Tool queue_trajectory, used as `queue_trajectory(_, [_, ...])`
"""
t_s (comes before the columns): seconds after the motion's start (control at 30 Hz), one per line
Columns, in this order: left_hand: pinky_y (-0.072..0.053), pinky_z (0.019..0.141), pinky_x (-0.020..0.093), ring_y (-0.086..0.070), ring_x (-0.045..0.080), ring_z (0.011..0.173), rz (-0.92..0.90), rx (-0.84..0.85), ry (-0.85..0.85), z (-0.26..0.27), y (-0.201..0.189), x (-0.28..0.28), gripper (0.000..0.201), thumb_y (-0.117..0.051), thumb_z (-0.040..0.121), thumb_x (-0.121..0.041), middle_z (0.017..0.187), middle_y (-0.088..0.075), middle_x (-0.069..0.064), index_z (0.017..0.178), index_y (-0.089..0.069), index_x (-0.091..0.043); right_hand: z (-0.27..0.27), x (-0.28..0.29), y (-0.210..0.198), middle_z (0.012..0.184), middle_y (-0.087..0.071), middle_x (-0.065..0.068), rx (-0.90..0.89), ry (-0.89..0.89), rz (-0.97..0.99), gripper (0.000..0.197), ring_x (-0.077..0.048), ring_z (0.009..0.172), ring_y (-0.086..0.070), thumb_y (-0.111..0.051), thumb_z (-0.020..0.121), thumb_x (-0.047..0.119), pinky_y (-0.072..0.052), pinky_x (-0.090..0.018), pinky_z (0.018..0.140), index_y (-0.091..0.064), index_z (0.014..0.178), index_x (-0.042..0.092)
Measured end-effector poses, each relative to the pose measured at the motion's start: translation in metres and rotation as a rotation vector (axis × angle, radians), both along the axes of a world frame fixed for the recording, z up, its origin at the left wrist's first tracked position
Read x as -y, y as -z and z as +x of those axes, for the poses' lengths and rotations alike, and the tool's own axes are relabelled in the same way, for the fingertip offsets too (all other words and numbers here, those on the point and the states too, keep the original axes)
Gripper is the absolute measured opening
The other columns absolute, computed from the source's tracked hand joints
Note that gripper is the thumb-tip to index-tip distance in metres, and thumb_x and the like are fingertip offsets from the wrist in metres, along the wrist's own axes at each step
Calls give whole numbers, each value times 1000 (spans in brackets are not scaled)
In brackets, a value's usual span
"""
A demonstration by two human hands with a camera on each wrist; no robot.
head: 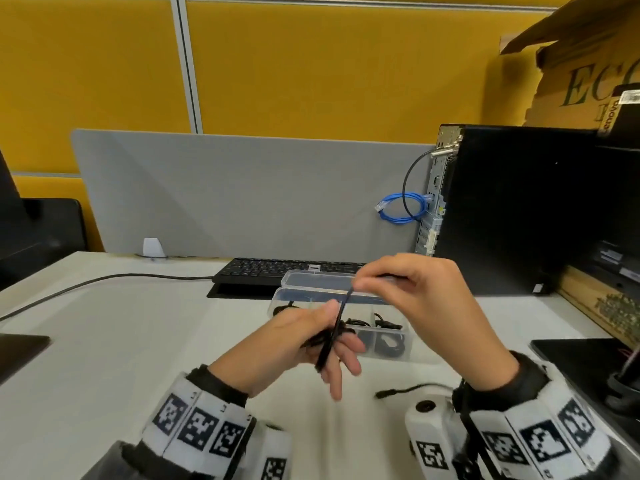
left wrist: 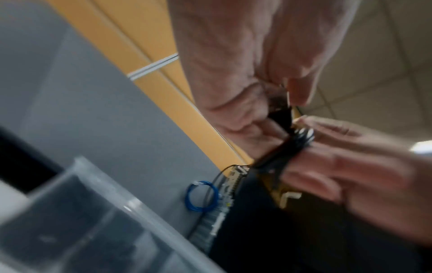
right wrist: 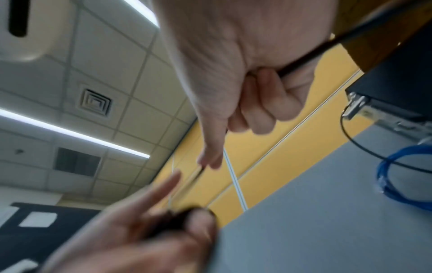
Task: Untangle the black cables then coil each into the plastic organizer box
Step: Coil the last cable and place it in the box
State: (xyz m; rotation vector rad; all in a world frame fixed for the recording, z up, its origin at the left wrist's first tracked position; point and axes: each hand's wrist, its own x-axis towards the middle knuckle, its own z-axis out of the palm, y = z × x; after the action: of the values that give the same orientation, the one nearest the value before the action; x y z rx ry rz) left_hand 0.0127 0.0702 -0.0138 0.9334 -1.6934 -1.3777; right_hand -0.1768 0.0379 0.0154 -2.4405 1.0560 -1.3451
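A thin black cable (head: pixel 341 308) runs taut between my two hands above the white desk. Its coil (left wrist: pixel 287 147) is wound round the outstretched fingers of my left hand (head: pixel 298 337), whose thumb presses on the loops. My right hand (head: pixel 408 285), higher and to the right, pinches the strand between thumb and forefinger; the rest passes through its curled fingers (right wrist: pixel 304 61). The cable's loose end (head: pixel 405 390) lies on the desk by my right wrist. Just behind my hands stands the clear plastic organizer box (head: pixel 277 299), lid open, with coiled black cables (head: pixel 388 342) in its right compartments.
Behind the box lies a black keyboard (head: pixel 287 268); a black computer tower (head: pixel 512 209) with a blue network cable (head: pixel 401 207) stands at the right. A grey divider (head: pixel 242 188) closes the back. A dark cord (head: pixel 104 280) crosses the desk's left side.
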Motion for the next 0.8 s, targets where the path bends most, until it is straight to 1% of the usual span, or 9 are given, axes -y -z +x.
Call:
queue_trajectory(0.07, [-49, 64, 23, -62, 18, 56, -13, -252, 52, -4, -9, -6, 43, -45, 93, -36, 63, -69, 8, 84, -73, -5, -1, 7, 8, 99, -70, 15, -126, 85, 39, 28, -3, 90, -63, -45, 89, 47, -53, -30, 81, -67, 105, 40])
queue_trajectory(0.17, [-54, 69, 22, -70, 19, 76, -41, -610, -145, -6, -11, 0, 35, -46, 90, -24, 85, -73, 14, 96, -69, 1, 7, 2, 26, 118, -63, 13, -698, -34, 370, 32, -9, 104, -59, -33, 97, 45, -47, -31, 90, -54, 121, 44])
queue_trajectory(0.23, [-51, 88, 25, -65, 15, 104, -171, -498, -291, -5, -4, 9, 33, -45, 92, -26, 103, -72, 8, 106, -66, -4, 17, -12, 29, 114, -64, 13, -856, -195, 457, 31, -5, 97, -57, -36, 98, 45, -46, -32, 89, -59, 117, 36])
queue_trajectory(0.3, [-42, 100, 28, -57, 2, 114, -331, -176, -419, -1, 7, 14, 40, -43, 90, -41, 105, -72, -5, 101, -69, -13, 23, -24, 19, 91, -65, 16, -775, -260, 409, 28, 3, 77, -52, -39, 97, 42, -46, -29, 81, -63, 104, 31])
queue_trajectory(0.4, [-49, 88, 30, -65, 17, 90, -332, 156, -298, 6, 11, 13, 62, -41, 78, -63, 91, -73, 2, 96, -67, -10, 14, -19, 1, 73, -61, 13, -439, -53, 163, 22, -1, 69, -53, -44, 95, 42, -45, -28, 69, -64, 91, 33])
queue_trajectory(0.53, [-47, 66, 25, -59, 14, 49, -194, 83, 0, 2, 2, 3, 35, -51, 87, -40, 62, -66, 2, 83, -67, -8, 0, -8, -1, 77, -64, 18, -244, 171, -65, 34, -2, 75, -56, -36, 86, 59, -39, -14, 57, -62, 84, 37])
queue_trajectory(0.6, [-44, 60, 21, -50, 8, 38, -201, -43, -33, 3, -2, 0, 31, -51, 86, -34, 45, -56, 1, 69, -67, -14, -4, -4, 1, 71, -61, 14, -297, 236, -51, 40, -4, 67, -54, -23, 84, 62, -36, -17, 54, -52, 77, 35])
queue_trajectory(0.7, [-31, 37, 13, -32, 4, 24, -93, -392, -376, 16, -8, 6, 40, -48, 86, -28, 35, -45, -3, 51, -62, -15, -25, 13, 1, 67, -54, 10, -424, 237, 219, 44, -7, 66, -52, -22, 89, 60, -42, -26, 61, -48, 70, 31])
queue_trajectory(0.8, [-29, 37, 10, -29, 4, 24, -20, -872, -568, 47, -12, 16, 34, -36, 95, -24, 43, -45, -8, 65, -48, -13, -69, 34, -3, 97, -63, 11, -430, 396, 309, 40, -12, 88, -60, -28, 93, 53, -49, -30, 77, -61, 106, 35])
